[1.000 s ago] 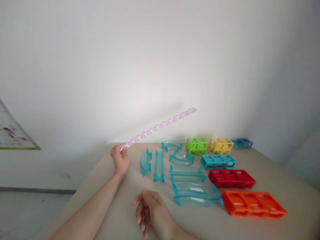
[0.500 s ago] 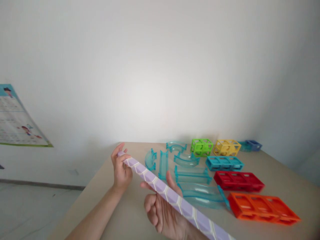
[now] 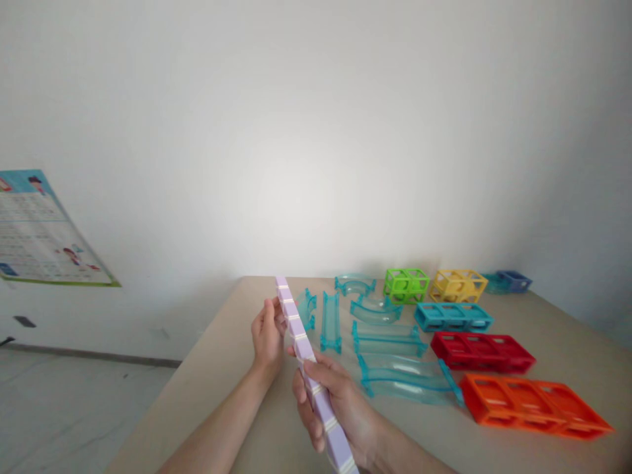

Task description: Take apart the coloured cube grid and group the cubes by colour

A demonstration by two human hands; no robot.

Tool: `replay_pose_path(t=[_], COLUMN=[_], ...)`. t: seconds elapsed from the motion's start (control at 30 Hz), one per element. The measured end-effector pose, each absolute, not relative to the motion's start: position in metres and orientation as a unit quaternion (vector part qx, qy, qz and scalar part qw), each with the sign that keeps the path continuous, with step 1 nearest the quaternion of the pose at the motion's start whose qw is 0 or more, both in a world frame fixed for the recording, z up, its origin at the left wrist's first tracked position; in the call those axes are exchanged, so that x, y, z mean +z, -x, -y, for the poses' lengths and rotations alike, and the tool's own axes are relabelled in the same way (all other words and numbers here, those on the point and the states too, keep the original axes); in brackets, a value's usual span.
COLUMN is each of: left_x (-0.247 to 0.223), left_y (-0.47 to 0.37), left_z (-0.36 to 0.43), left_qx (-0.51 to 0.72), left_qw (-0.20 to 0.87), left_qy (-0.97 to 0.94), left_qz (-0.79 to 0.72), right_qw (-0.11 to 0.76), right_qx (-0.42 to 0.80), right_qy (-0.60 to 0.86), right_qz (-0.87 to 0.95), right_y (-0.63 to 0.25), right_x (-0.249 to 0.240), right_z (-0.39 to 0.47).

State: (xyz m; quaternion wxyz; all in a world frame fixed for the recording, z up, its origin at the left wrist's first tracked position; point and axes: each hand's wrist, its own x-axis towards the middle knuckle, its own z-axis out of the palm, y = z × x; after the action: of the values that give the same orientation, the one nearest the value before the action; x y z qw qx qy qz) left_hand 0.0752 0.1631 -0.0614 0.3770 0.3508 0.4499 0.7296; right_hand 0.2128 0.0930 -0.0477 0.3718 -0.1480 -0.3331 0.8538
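A long, thin lavender bar (image 3: 296,326) with pale cross lines slants up and away from me above the table. What kind of thing it is, I cannot make out. My right hand (image 3: 333,388) is closed around its nearer half, thumb on top and fingers curled at the left side. Near the far end, my left hand (image 3: 269,332) grips it from the left, with some fingertips hidden behind it. Just right of the bar, a clear blue straight track piece (image 3: 330,322) and a curved one (image 3: 307,309), partly covered, lie on the table.
More clear blue track pieces (image 3: 390,339) lie in the middle of the table (image 3: 222,349). Open-frame blocks stand to the right: green (image 3: 405,285), yellow (image 3: 459,285), teal (image 3: 454,317), red (image 3: 482,351) and orange (image 3: 536,405). A poster (image 3: 44,227) hangs on the wall.
The bar has swung to a steeper angle. My right hand, its fingers loosely curled beneath the bar before, has closed around it. My left hand has shifted right and slightly down.
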Motion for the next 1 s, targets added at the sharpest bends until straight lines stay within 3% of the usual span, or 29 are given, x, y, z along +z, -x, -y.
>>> replay_pose_path(t=[0.1,0.2,0.57,0.87,1.0], left_x=[-0.052,-0.049,-0.057,-0.056,-0.051], left_y=[-0.077,-0.073,-0.067,-0.063,-0.057], left_z=[-0.152,-0.147,-0.138,-0.135,-0.13], left_qx=[0.679,0.652,0.534,0.464,0.415], left_qw=[0.508,0.552,0.538,0.495,0.409], left_qy=[-0.344,-0.352,-0.508,-0.606,-0.705], left_qz=[-0.404,-0.382,-0.409,-0.415,-0.404], right_qw=[0.35,0.347,0.395,0.368,0.311], right_qx=[0.863,0.861,0.773,0.783,0.824], right_qy=[0.142,0.159,0.294,0.32,0.342], right_qz=[0.336,0.335,0.4,0.386,0.327], right_y=[-0.211,-0.209,-0.202,-0.204,-0.207], right_x=[-0.05,-0.055,-0.065,-0.064,-0.063], right_z=[-0.092,-0.094,-0.091,-0.093,-0.096])
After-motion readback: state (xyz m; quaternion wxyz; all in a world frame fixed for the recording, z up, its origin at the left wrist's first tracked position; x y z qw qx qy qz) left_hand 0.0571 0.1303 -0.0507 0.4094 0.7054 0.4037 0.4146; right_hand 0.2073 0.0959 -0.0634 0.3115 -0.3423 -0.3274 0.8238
